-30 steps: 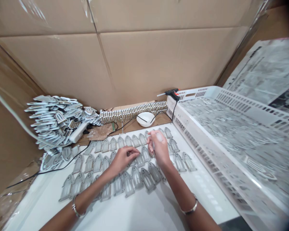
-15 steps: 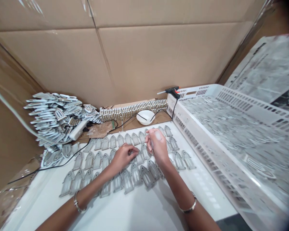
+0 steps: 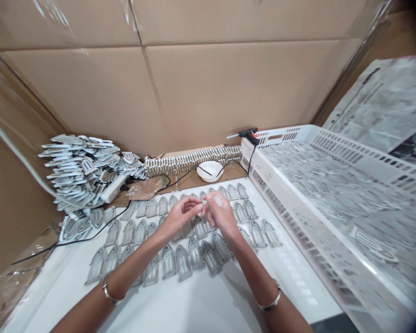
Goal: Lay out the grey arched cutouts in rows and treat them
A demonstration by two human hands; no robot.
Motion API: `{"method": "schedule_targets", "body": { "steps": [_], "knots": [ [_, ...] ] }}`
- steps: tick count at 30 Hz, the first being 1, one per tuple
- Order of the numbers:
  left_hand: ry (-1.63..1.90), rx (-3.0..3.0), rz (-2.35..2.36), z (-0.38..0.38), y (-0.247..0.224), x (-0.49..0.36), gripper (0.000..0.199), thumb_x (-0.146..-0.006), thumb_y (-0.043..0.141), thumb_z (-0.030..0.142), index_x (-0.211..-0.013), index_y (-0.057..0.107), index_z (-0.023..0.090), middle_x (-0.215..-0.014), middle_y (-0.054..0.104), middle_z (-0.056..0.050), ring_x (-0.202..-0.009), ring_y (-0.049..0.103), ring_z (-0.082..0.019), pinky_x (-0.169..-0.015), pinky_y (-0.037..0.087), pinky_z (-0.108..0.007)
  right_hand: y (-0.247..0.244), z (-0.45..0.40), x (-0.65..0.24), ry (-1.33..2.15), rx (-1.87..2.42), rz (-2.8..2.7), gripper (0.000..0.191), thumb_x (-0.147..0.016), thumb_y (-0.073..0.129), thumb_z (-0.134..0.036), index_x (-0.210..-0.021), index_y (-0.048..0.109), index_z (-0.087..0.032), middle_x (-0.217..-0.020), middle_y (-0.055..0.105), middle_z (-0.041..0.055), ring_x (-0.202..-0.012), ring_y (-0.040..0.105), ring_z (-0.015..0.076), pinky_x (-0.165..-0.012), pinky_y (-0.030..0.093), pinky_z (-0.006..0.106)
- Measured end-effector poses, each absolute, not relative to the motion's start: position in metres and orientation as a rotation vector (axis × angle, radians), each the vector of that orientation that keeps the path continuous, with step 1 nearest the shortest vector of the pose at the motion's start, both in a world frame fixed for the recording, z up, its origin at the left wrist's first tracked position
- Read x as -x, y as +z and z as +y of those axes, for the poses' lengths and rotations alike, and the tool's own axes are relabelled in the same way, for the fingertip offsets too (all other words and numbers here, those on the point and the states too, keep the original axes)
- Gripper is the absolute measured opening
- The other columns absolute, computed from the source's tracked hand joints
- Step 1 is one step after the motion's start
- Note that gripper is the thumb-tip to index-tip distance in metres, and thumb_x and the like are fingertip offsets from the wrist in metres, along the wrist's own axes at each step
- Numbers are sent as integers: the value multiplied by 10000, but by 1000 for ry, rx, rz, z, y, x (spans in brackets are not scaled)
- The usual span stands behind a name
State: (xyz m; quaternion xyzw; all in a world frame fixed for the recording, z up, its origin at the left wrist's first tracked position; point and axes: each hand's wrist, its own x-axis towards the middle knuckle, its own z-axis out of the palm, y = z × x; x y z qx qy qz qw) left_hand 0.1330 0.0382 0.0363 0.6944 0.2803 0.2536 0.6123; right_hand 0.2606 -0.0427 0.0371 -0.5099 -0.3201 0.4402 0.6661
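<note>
My left hand (image 3: 182,215) and my right hand (image 3: 221,215) are raised over the white table (image 3: 201,300), their fingertips meeting. Between them they pinch a small pale piece (image 3: 204,202), too small to make out. Below my hands lie close rows of grey arched window-shaped pieces (image 3: 183,262), several partly hidden by my hands and forearms. Each of my wrists wears a metal bangle.
A white plastic crate (image 3: 263,185) full of grey pieces stands to the right. Behind the table are a white bowl (image 3: 210,171), a hot glue gun (image 3: 248,134), a long stacked row of pieces (image 3: 190,162), a loose heap (image 3: 79,171) and a power strip (image 3: 113,188).
My left hand has lifted from the rows and moved right, and my right hand has moved left. Their fingertips, apart earlier, now meet.
</note>
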Motion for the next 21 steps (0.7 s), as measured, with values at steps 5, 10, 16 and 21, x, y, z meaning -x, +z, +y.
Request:
{"method": "schedule_targets", "body": {
  "steps": [5, 10, 16, 21],
  "knots": [
    [530, -1476, 607, 36, 42, -139, 387, -761, 728, 497, -895, 627, 148, -622, 631, 4, -643, 601, -149, -654, 459, -261, 35, -42, -257, 1081, 1097, -761, 329, -838, 594, -551, -884, 449, -259, -477, 550, -90, -289, 312, 64, -320, 167, 166],
    [608, -1433, 653, 38, 39, -137, 392, -714, 768, 496, -844, 641, 148, -693, 667, -15, -651, 609, -149, -652, 464, -259, 36, -42, -255, 1149, 1069, -814, 361, -838, 576, -571, -924, 404, -265, -477, 541, -116, -288, 302, 60, -320, 171, 152],
    [699, -1523, 726, 46, 39, -133, 429, -677, 777, 532, -800, 622, 152, -749, 680, -32, -712, 634, -164, -669, 486, -263, 37, -41, -258, 1305, 963, -767, 325, -827, 534, -497, -1002, 417, -249, -519, 578, -99, -294, 282, 53, -329, 167, 145],
    [817, -1480, 831, 65, 34, -132, 458, -640, 784, 548, -823, 612, 165, -730, 694, -29, -699, 649, -173, -639, 478, -260, 41, -43, -267, 1208, 1022, -692, 287, -809, 511, -416, -1020, 441, -234, -544, 592, -85, -311, 283, 58, -347, 174, 162]
  ]
}}
